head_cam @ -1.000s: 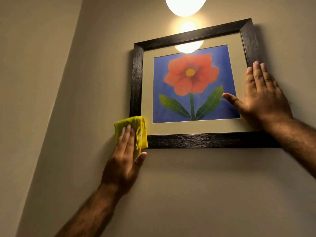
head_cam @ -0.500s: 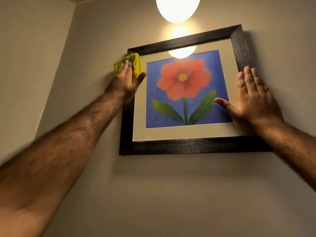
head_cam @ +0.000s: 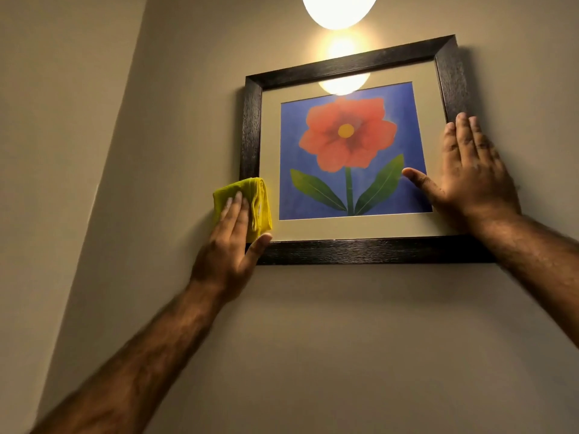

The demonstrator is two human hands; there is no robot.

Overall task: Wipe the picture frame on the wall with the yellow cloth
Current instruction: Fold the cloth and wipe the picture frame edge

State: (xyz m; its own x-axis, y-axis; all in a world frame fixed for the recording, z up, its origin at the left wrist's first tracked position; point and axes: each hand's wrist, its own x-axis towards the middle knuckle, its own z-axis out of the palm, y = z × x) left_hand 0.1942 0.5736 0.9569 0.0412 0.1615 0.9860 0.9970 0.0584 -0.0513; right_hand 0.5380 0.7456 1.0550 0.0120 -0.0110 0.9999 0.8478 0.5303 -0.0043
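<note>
A dark wooden picture frame (head_cam: 354,251) hangs tilted on the beige wall, holding a print of a red flower on blue behind glass. My left hand (head_cam: 230,245) presses a folded yellow cloth (head_cam: 261,202) flat against the lower part of the frame's left side, near the bottom left corner. My right hand (head_cam: 470,173) lies flat and spread on the frame's right side, thumb on the glass, fingers over the right edge.
A lit globe lamp (head_cam: 340,9) hangs just above the frame and reflects in the glass. A wall corner (head_cam: 103,183) runs down the left, close to my left arm.
My left hand has slid the cloth from the frame's top left corner down its left side to the bottom left corner. The right hand has stayed on the right side.
</note>
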